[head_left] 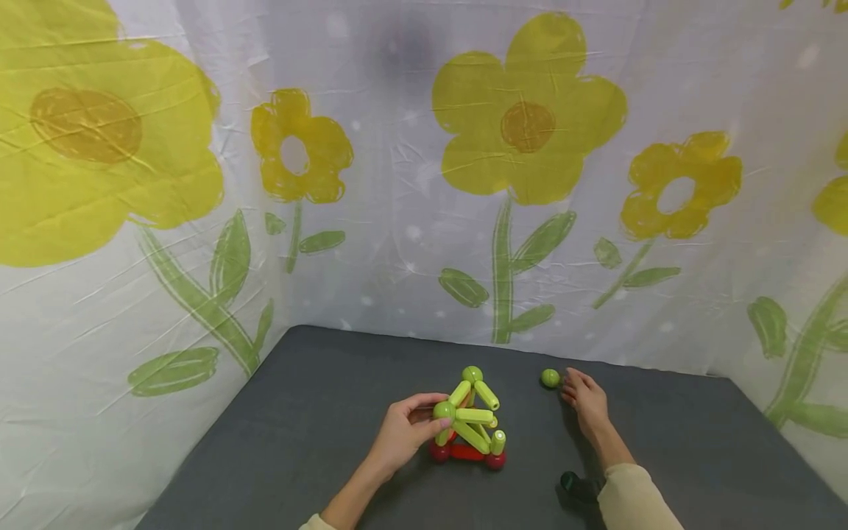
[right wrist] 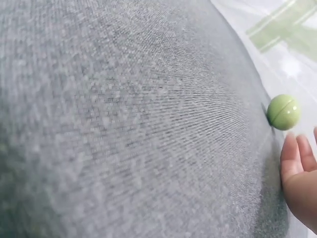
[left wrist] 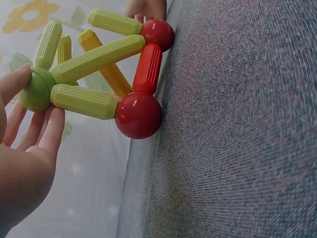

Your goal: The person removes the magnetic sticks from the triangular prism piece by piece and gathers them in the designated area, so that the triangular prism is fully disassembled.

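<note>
Loose green ball (head_left: 550, 378) sits on the dark gray tabletop (head_left: 318, 419), just left of the fingertips of my right hand (head_left: 588, 403), the nearer one; round, so no long axis to match. I have those fingers loosely extended, holding nothing; can't tell contact. My left hand (head_left: 400, 433) pinches a green corner ball (head_left: 444, 411) of the rod-and-ball frame (head_left: 473, 416), well left.
</note>
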